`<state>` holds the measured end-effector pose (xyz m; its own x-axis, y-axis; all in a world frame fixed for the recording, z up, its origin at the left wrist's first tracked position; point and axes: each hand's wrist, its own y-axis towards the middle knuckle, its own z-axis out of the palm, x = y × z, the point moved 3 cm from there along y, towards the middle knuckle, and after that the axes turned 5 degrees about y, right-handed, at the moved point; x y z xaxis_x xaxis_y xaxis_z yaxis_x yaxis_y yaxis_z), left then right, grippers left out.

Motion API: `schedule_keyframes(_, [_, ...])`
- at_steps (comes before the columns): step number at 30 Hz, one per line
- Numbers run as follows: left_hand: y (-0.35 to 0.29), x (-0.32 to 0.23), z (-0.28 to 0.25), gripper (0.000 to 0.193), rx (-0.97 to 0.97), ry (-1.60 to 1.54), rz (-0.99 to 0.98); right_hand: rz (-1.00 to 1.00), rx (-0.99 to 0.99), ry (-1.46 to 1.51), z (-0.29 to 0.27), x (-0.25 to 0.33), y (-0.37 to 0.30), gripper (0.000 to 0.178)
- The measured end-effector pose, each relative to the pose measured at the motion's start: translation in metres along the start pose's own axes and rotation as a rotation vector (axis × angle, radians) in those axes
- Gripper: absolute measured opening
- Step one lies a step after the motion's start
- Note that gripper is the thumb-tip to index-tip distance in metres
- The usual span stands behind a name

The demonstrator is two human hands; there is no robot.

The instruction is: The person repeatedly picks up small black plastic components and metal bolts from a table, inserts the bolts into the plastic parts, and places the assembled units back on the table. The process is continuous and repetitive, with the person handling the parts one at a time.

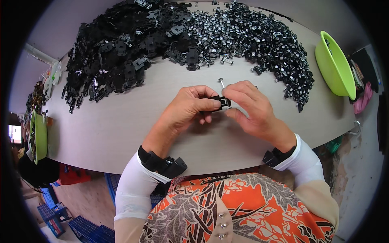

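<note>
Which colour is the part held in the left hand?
The part is mostly black; the head view shows it best.

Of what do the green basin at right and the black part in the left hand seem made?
Green basin: probably plastic, smooth and satin; its colour is even. Black part: perhaps plastic, semi-matt, reflecting little; the left hand hides much.

Looks smooth and matt across the surface [101,125]. Reads as black plastic with metal glints in the heaped parts [113,52] toward the far left corner and the small part [224,101] mid-surface. Gleams as polished metal in the lone pin [221,82] there and the loose pins [235,32] along the far edge. Shows smooth plastic in the bowl [330,69] by the right edge, cloth in the printed garment [251,202] at the near edge.
</note>
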<state>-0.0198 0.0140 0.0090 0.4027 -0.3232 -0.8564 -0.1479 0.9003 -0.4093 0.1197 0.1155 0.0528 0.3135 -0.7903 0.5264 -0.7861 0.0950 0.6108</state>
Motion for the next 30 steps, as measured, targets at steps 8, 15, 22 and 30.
schedule_keyframes(8, [-0.001, 0.013, 0.008, 0.013, 0.103, -0.213, 0.043, -0.017, 0.08, 0.041, 0.002, -0.007, -0.009, 0.049])
schedule_keyframes(15, [-0.004, 0.009, 0.015, 0.011, 0.066, -0.077, 0.014, 0.081, 0.06, 0.134, 0.007, 0.004, -0.011, 0.043])
schedule_keyframes(22, [-0.001, 0.006, 0.008, 0.017, -0.046, -0.094, 0.055, 0.215, 0.162, -0.247, -0.049, -0.053, -0.021, 0.021])
schedule_keyframes(30, [0.0, 0.01, 0.007, 0.017, -0.048, -0.086, 0.068, 1.055, 0.182, 0.455, -0.042, -0.059, -0.027, 0.01])
